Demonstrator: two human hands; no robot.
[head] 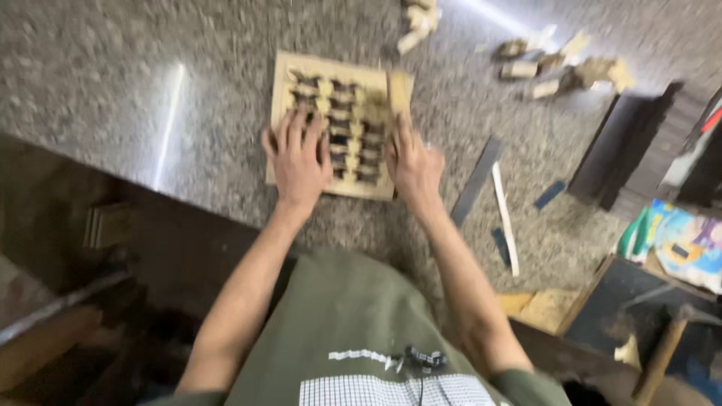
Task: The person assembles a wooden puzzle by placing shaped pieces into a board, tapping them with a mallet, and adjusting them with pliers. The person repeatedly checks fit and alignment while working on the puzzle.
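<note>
My left hand [298,159] lies flat, fingers spread, on the board [335,120]; right hand [412,167] presses its right edge, holding nothing.

The square pale wooden board [335,128] is a light straw yellow, and it carries rows of small pieces that alternate dark brown-black with the same pale yellow, giving a chequered look. The speckled granite floor [150,83] is grey flecked with black and white. The scattered small wooden offcuts [560,64] are cream and tan. A flat metal ruler [475,180] is dull grey, and the thin wooden strip [505,218] beside it is off-white. The person's shirt [338,331] is olive green, with a white panel of fine black grid lines. The crumpled plastic bag [688,237] shows blue, yellow and green.
</note>
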